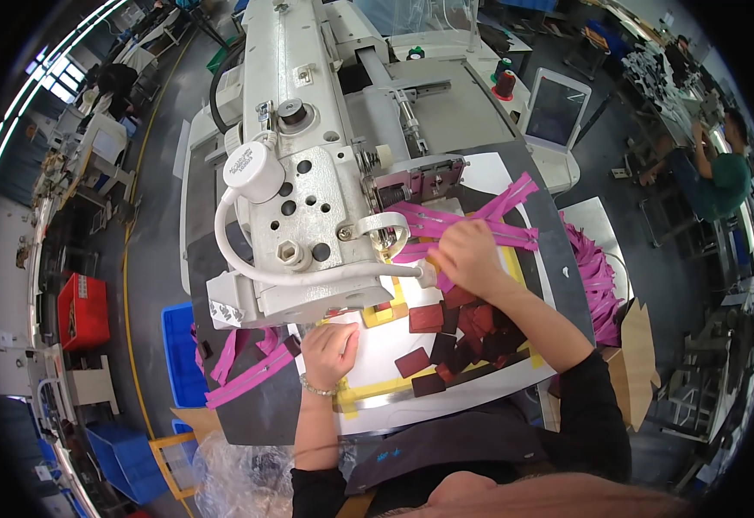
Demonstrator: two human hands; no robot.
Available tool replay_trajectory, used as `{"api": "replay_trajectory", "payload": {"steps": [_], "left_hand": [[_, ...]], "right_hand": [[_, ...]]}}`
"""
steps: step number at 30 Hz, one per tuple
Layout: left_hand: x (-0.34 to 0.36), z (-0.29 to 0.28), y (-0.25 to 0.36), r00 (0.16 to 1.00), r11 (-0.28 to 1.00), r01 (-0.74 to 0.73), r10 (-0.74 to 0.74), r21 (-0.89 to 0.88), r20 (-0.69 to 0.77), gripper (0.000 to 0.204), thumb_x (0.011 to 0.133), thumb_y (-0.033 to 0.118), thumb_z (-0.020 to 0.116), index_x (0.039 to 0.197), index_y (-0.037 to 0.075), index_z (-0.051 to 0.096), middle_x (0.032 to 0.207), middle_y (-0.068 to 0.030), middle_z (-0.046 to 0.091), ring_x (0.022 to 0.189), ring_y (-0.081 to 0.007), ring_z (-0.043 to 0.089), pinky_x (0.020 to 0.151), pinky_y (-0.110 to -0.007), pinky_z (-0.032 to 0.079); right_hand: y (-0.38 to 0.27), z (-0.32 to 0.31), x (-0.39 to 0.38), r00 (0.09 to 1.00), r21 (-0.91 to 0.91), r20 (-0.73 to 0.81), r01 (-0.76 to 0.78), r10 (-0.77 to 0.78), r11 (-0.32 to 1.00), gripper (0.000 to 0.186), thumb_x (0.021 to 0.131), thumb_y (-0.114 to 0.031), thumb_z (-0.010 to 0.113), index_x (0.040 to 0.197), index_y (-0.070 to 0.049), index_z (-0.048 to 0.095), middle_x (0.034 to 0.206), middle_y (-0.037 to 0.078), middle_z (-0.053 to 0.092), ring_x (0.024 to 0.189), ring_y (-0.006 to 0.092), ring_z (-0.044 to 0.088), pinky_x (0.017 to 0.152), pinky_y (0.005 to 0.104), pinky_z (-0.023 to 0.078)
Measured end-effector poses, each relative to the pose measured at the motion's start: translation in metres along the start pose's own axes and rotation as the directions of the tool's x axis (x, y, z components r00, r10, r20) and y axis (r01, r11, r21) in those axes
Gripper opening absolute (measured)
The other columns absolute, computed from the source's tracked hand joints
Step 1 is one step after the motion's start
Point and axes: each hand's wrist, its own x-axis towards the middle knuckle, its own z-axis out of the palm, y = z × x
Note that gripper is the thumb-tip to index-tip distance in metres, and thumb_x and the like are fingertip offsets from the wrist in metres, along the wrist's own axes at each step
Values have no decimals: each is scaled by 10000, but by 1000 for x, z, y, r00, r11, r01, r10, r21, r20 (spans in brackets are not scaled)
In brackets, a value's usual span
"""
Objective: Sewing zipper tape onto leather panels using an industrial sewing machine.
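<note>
Here we are at the white sewing machine head (316, 207), and the magenta strips (515, 235) lie crossed just to its right. The right hand (473, 259) is on them, fingers bent down; whether it pinches or simply presses, I can't tell, as its own back hides the fingertips. The left hand (329, 352), just below the machine head, has its fingers curled in, and what it may hold can't be made out.

How far along? Left of the machine head, a magenta length (252, 375) shows a dark patch at one end, which looks like finished joining. Plenty seems left: loose patches (480, 332) lie heaped to the machine head's lower right, and a big magenta pile (591, 285) sits farther right of it.

Now the materials! The strips are long, narrow and flexible, woven-looking, with a thin paler line down the middle, rather like zips. The patches are small, flat rectangles, deep red to near black, some with a slight sheen. They lie on a smooth white sheet (377, 367) edged in yellow, below the machine head, over the dark, matt surface (260, 419).
</note>
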Motion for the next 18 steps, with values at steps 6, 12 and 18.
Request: {"api": "replay_trajectory", "payload": {"steps": [6, 12, 18], "left_hand": [[-1, 5, 2, 997, 998, -30, 26, 60, 70, 89, 761, 60, 712, 836, 58, 664, 723, -51, 657, 652, -208, 632, 594, -321, 480], [-3, 1, 4, 998, 998, 8, -13, 63, 65, 85, 758, 34, 700, 831, 51, 662, 733, -68, 661, 658, -242, 636, 612, -339, 490], [-2, 4, 9, 999, 999, -5, 2, 53, 53, 83, 760, 36, 701, 829, 56, 660, 784, -65, 672, 696, -244, 648, 620, -328, 498]], "right_hand": [[28, 10, 22, 906, 98, 147, -412, 397, 906, 249, 741, -226, 733, 939, -88, 673, 890, 45, 574, 912, 266, 549, 783, 393, 387], [27, 4, 16, 974, 193, -13, -219, 225, 957, 210, 714, -171, 739, 886, -100, 643, 930, 27, 582, 922, 233, 549, 814, 384, 368], [28, -16, -13, 987, 338, 15, -156, 161, 928, 252, 655, -129, 770, 847, -98, 609, 911, 18, 567, 892, 221, 550, 777, 376, 397]]}}
